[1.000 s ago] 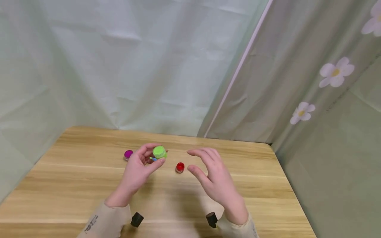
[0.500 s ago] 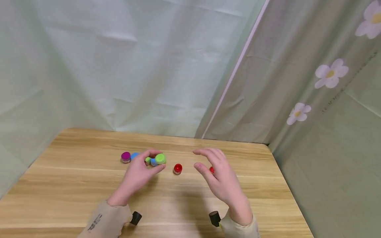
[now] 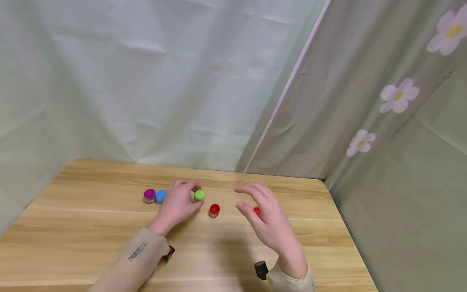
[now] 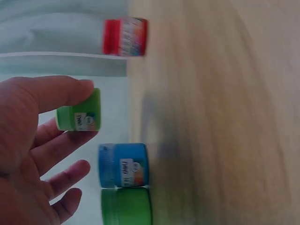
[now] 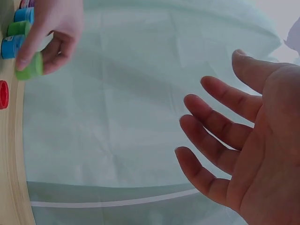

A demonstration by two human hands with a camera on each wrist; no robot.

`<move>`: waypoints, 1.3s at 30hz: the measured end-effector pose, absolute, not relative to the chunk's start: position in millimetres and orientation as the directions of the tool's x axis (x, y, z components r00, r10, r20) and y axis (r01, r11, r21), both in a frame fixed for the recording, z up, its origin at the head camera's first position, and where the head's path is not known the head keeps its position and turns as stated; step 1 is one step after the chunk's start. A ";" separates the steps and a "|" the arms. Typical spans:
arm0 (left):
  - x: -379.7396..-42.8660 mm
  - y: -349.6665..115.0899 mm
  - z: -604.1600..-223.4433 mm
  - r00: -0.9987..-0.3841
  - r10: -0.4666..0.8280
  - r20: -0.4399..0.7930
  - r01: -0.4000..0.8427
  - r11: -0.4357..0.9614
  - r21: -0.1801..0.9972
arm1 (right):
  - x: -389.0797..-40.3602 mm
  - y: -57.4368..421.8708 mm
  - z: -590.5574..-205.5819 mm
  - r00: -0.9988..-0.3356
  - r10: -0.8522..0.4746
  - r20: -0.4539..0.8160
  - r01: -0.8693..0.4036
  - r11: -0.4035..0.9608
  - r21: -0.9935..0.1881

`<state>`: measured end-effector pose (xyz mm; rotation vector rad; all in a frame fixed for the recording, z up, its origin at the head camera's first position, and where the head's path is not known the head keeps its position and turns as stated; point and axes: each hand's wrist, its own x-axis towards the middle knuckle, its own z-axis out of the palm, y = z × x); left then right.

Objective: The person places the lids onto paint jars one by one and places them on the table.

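Observation:
My left hand (image 3: 178,205) pinches a small green jar (image 4: 78,115) between thumb and fingers. The left wrist view shows this jar apart from the tabletop, close to a blue jar (image 4: 123,165) that touches another green jar (image 4: 126,206). To the right of the held jar stands a red jar (image 3: 214,210) with its red inside showing from above. My right hand (image 3: 268,217) hovers over the right part of the table, fingers loosely bent and apart, holding nothing. Partly behind it lies a small red object (image 3: 257,211), its kind unclear.
A purple-topped jar (image 3: 149,196) and another blue jar (image 3: 160,196) continue the row to the left, partly hidden by my left hand. The wooden table (image 3: 91,227) ends at a pale curtain (image 3: 189,81) behind. A black wrist camera (image 3: 260,269) sits by my right sleeve.
My left hand has lowered the green jar toward the table beside the row and shifted it slightly right. The right hand has moved slightly right, still empty. The view has turned a little.

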<state>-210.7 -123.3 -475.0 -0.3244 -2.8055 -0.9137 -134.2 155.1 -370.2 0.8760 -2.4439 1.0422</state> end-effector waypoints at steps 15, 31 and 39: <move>-233.4 -107.2 -484.6 -0.951 0.242 0.191 0.304 0.837 0.454 | -138.2 173.9 -367.9 -0.799 -0.392 0.455 -0.598 0.587 -0.546; -211.3 -120.8 -473.9 -0.955 0.228 0.192 0.297 0.769 0.565 | -140.1 179.6 -372.1 -0.827 -0.403 0.392 -0.562 0.605 -0.564; -190.0 -108.9 -446.6 -0.941 0.174 0.291 0.338 0.550 0.764 | -147.6 179.7 -366.1 -0.823 -0.404 0.400 -0.568 0.591 -0.573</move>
